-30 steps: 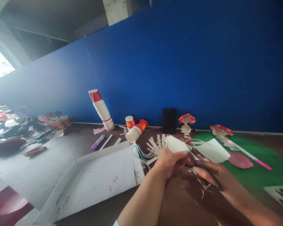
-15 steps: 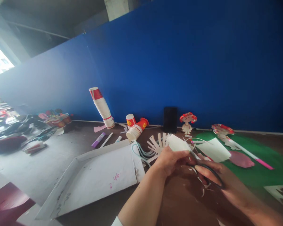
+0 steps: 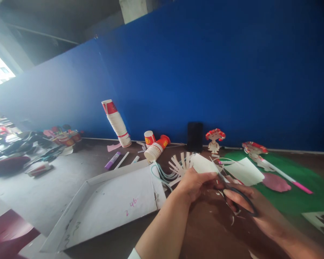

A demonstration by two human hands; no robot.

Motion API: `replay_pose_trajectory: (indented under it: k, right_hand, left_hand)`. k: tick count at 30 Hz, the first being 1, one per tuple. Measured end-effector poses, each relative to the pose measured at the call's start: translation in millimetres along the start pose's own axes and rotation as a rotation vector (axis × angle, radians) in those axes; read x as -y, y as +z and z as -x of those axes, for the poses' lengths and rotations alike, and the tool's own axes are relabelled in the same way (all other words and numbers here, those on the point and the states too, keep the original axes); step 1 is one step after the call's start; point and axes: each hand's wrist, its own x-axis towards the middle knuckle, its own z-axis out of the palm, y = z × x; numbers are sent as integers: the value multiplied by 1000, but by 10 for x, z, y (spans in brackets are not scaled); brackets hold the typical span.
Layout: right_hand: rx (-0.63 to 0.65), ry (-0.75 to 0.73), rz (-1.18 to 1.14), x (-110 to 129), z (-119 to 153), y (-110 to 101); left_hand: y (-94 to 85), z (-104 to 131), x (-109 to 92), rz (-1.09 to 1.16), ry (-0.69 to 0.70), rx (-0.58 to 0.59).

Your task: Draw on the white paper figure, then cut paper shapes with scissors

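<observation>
My left hand [image 3: 193, 185] is closed on a paper cup [image 3: 203, 163] whose wall is partly cut into strips. Several narrow white strips [image 3: 179, 163] fan out to the left of the fingers, while a wider white panel stands above the thumb. Black-handled scissors [image 3: 241, 196] are in my right hand [image 3: 255, 207], fingers through the loops. Their blades point up and left, close against the cup's wall beside my left thumb. The fingers hide the cup's base and part of the blades.
A shallow white box [image 3: 108, 205] lies to the left. Behind are a tall cup stack [image 3: 117, 126], a toppled stack [image 3: 156, 149], a black phone-like slab [image 3: 194, 136] and a paper doll figure [image 3: 214, 140]. A pink-capped marker [image 3: 288, 176] lies right, over a green patch.
Hardly anything differs. Both hands, the scissors and the cup stay in nearly the same place; the scene has shifted very slightly in view.
</observation>
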Motion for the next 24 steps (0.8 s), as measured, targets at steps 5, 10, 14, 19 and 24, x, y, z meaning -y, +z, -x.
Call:
replay_pose_trajectory:
  k: [5, 10, 14, 19, 24]
  right_hand:
    - [-13, -4, -18, -27, 0, 11]
    - [-2, -30, -25, -47, 5, -8]
    - [5, -32, -27, -40, 6, -20]
    - [-3, -12, -50, -36, 17, -12]
    - [-9, -8, -61, -37, 24, -6]
  left_hand:
    - [49, 8, 28, 42, 15, 0]
    - [65, 9, 63, 88, 27, -3]
    - [72, 9, 64, 99, 19, -2]
    - [85, 16, 47, 91, 33, 0]
    - [81, 15, 53, 91, 40, 14]
